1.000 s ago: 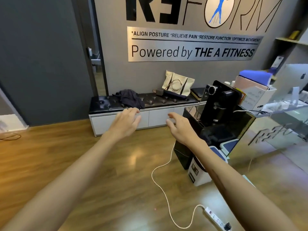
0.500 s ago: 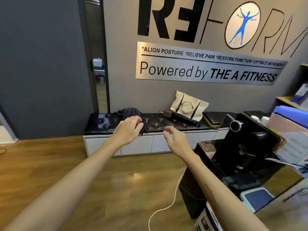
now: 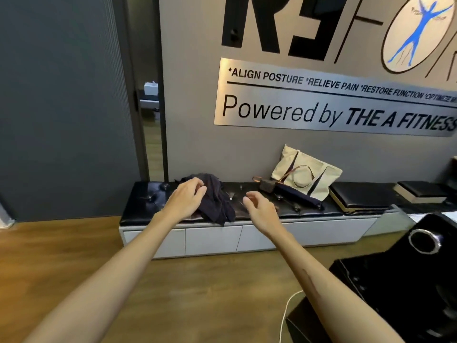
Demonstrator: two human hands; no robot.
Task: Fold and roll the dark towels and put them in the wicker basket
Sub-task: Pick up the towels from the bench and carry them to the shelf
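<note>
I see both hands mid-frame, left hand (image 3: 187,199) and right hand (image 3: 260,208) loose-fingered, gripping nothing, by dark towels (image 3: 214,201) on table (image 3: 143,203).

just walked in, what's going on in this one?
A person is reaching with both bare hands toward a crumpled heap of dark towels on a black padded bench by the wall. The left hand is in front of the heap, fingers loosely curled; whether it touches the cloth is unclear. The right hand hovers beside it, holding nothing. Nothing is folded yet, and no wicker basket is in view.
</note>
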